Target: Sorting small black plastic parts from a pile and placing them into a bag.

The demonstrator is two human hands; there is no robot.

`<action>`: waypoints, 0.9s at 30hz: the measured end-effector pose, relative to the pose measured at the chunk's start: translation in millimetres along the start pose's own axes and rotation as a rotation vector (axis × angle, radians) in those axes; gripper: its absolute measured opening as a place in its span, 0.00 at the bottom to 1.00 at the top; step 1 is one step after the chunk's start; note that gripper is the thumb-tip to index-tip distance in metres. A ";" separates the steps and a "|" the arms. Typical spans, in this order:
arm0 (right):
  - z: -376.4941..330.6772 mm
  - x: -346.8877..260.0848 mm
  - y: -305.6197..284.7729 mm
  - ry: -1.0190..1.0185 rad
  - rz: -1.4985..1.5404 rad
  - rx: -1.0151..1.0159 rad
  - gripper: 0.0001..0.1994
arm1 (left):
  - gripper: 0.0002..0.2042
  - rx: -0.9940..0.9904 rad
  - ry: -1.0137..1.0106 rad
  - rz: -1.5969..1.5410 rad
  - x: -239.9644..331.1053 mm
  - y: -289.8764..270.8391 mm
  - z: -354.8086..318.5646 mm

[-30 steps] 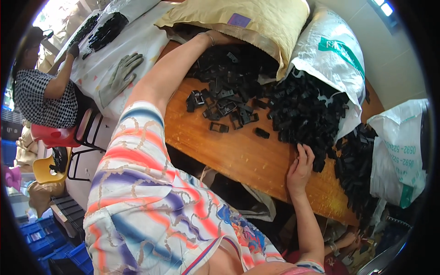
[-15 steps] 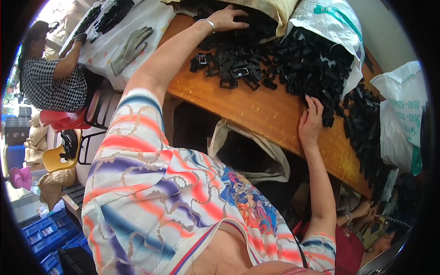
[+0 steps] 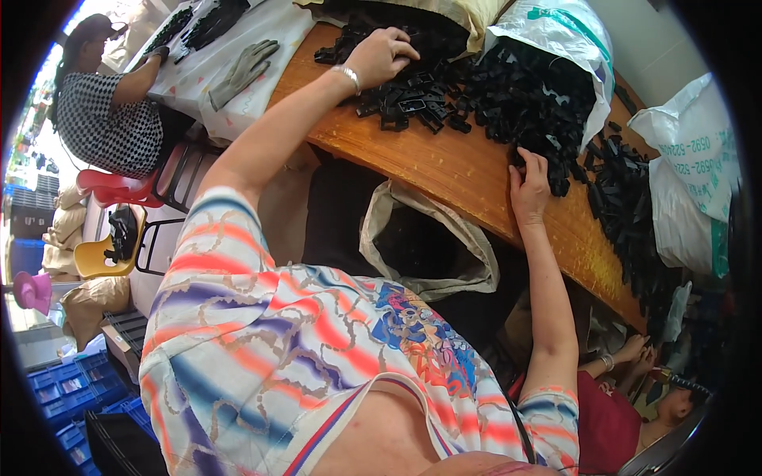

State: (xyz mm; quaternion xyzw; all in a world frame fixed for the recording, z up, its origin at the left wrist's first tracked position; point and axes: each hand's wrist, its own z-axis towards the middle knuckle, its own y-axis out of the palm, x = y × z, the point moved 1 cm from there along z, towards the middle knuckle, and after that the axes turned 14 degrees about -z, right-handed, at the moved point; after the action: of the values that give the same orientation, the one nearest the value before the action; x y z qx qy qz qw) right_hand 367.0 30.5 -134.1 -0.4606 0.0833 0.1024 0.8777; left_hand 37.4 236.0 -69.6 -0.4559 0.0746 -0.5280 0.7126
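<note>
My left hand (image 3: pixel 382 57) is held over a heap of black plastic buckles (image 3: pixel 409 105), palm down with the fingers curled in. Whatever those fingers hold, if anything, is hidden. At the near side of a larger heap of black plastic pieces (image 3: pixel 516 95), my right hand (image 3: pixel 530 190) has its fingers bent against the lowest pieces. A dark piece may lie between thumb and forefinger, too small to make out. The larger heap spills from a white woven sack (image 3: pixel 559 24) onto the wooden table (image 3: pixel 444 170). Behind my left hand a beige sack (image 3: pixel 468 17) lies over more black pieces.
Below the table edge hangs an open beige bag (image 3: pixel 373 230). More black pieces (image 3: pixel 623 198) and a white sack (image 3: pixel 690 182) lie to the right. Grey gloves (image 3: pixel 244 73) rest on the cloth-covered table at left, where a person (image 3: pixel 107 119) works. Another person (image 3: pixel 607 412) sits lower right.
My left hand has drawn back from the far part of the heap, and its fingers have curled in. My right hand stays by the larger heap. The whole view has shifted slightly.
</note>
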 end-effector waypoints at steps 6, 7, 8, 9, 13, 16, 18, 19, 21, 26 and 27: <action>-1.5 -8.6 -4.8 -0.066 0.021 0.019 0.16 | 0.15 -0.069 -0.116 0.119 67.8 14.2 -47.2; -1.6 -8.2 -3.8 -0.062 0.012 0.023 0.16 | 0.15 -0.077 -0.139 0.130 70.3 18.9 -51.0; -1.4 -8.1 -3.1 -0.068 0.026 0.037 0.16 | 0.15 -0.084 -0.150 0.163 71.4 22.7 -52.7; -1.2 -8.7 -3.7 -0.077 0.040 0.048 0.16 | 0.15 -0.083 -0.145 0.157 72.4 24.0 -52.4; -3.4 -5.7 -8.4 -0.031 0.111 0.068 0.14 | 0.13 -0.070 -0.207 0.094 79.5 27.3 -48.9; -12.5 -5.0 -13.5 0.110 0.229 0.071 0.13 | 0.12 0.037 -0.187 -0.002 93.6 26.9 -47.2; -23.8 -13.6 -19.1 0.161 0.242 0.044 0.12 | 0.12 0.042 -0.175 -0.150 113.6 36.5 -47.9; -29.9 -17.5 -21.4 0.210 0.256 0.014 0.11 | 0.12 0.041 -0.137 -0.225 125.9 47.2 -52.1; -37.3 -20.4 -23.0 0.160 0.162 0.073 0.10 | 0.13 -0.046 -0.143 -0.306 148.6 72.9 -56.5; -34.6 -45.2 -36.8 0.106 -0.100 -0.144 0.10 | 0.20 -0.069 -0.114 -0.323 159.3 100.7 -69.8; -34.7 -47.4 -41.9 0.074 -0.066 -0.162 0.09 | 0.20 -0.044 -0.126 -0.359 158.9 98.9 -71.2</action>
State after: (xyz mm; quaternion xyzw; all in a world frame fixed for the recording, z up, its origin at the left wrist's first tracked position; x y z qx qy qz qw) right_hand 330.2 -26.3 -109.0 -0.5361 0.0918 0.0629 0.8368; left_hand 131.8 67.6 -122.9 -0.5096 -0.0409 -0.6154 0.5999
